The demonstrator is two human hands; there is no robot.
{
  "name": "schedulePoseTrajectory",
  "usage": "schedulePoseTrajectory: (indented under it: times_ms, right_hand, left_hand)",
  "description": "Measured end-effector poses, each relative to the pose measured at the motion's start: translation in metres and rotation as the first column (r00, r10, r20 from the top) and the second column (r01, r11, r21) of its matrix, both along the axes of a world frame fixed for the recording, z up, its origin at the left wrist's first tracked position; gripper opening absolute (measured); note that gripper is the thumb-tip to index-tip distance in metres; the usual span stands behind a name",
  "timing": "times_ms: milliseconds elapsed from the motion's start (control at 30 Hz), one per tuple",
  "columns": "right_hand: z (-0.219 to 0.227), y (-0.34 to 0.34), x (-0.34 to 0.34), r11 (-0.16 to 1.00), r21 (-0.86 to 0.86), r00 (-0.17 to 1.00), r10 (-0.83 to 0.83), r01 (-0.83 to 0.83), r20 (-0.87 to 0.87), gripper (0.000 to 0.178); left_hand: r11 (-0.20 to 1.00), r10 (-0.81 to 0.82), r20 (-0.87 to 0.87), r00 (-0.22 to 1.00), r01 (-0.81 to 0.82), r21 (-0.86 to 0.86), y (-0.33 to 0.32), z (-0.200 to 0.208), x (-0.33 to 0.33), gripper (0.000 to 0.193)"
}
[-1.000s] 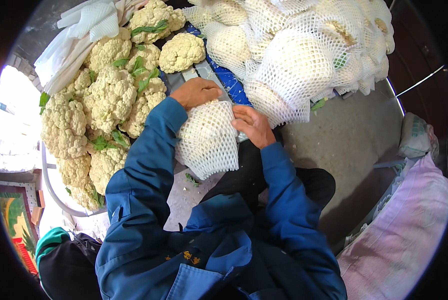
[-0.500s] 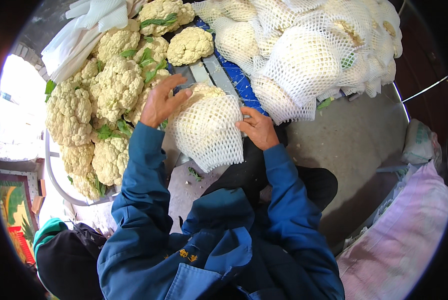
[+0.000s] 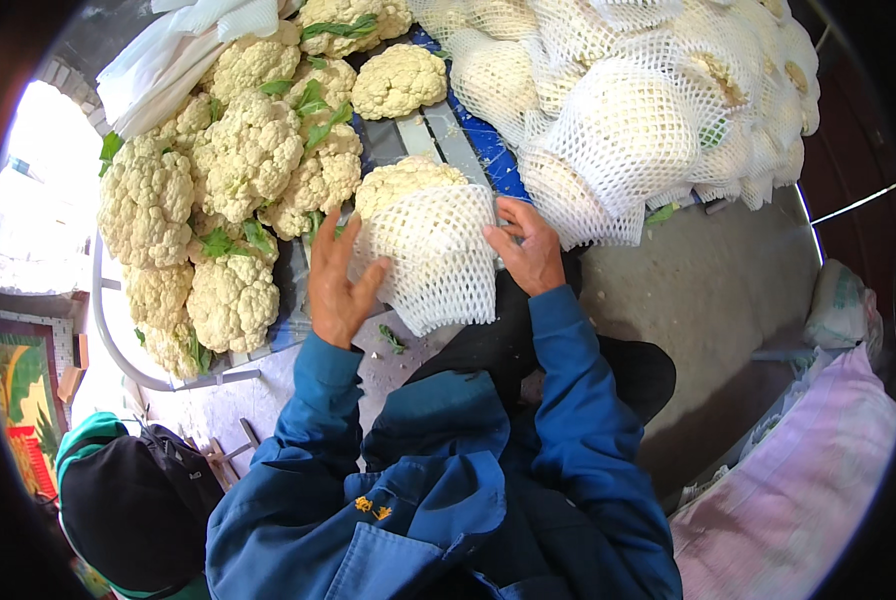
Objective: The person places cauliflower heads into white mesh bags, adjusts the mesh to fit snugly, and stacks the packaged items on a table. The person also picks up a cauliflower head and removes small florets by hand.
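From far off, I see two hands, one on each side of one cauliflower [image 3: 413, 180] in a white net [image 3: 433, 255]. The left hand [image 3: 340, 285] is wide open. Its thumb and fingers spread around the left side of the net, and its thumb looks to touch it. It has no tight hold on anything. The right hand [image 3: 528, 248] is half bent, with its thumb and fingertips at the net's right edge. I can't tell if it pinches the net.

The cauliflower is at the table's [image 3: 450, 135] near edge, with its top bare and the rest covered. I can't tell if it sits on the table or on a knee.

Along the table's left edge I count at least nine cauliflowers in a bare pile [image 3: 246, 160], but they overlap. One lone cauliflower [image 3: 400, 82] lies to the right of that pile, toward the far edge. On the right side is a netted pile [image 3: 623, 120]. I see more than six there, too jumbled to count. White nets [image 3: 163, 80] lie bunched at the far left corner. One leaf [image 3: 392, 338] lies on the floor [image 3: 408, 370].
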State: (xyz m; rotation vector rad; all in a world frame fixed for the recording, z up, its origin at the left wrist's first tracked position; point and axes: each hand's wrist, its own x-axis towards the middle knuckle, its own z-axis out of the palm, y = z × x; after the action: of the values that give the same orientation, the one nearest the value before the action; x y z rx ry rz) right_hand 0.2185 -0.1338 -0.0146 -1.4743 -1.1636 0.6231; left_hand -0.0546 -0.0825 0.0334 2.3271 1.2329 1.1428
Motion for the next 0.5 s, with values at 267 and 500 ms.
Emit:
schedulePoseTrajectory:
  times_ms: [267, 500]
  right_hand:
    - [0.028, 0.034, -0.009, 0.962, 0.247, 0.937, 0.021, -0.113, 0.349, 0.041]
    - [0.038, 0.068, -0.012, 0.946, 0.175, 0.864, 0.16, -0.272, 0.477, 0.048]
  left_hand:
    - [0.811, 0.004, 0.474, 0.881, 0.275, -0.517, -0.102, -0.022, 0.023, 0.011]
    - [0.191, 0.334, 0.666, 0.667, 0.644, -0.741, -0.113, -0.058, 0.042, 0.025]
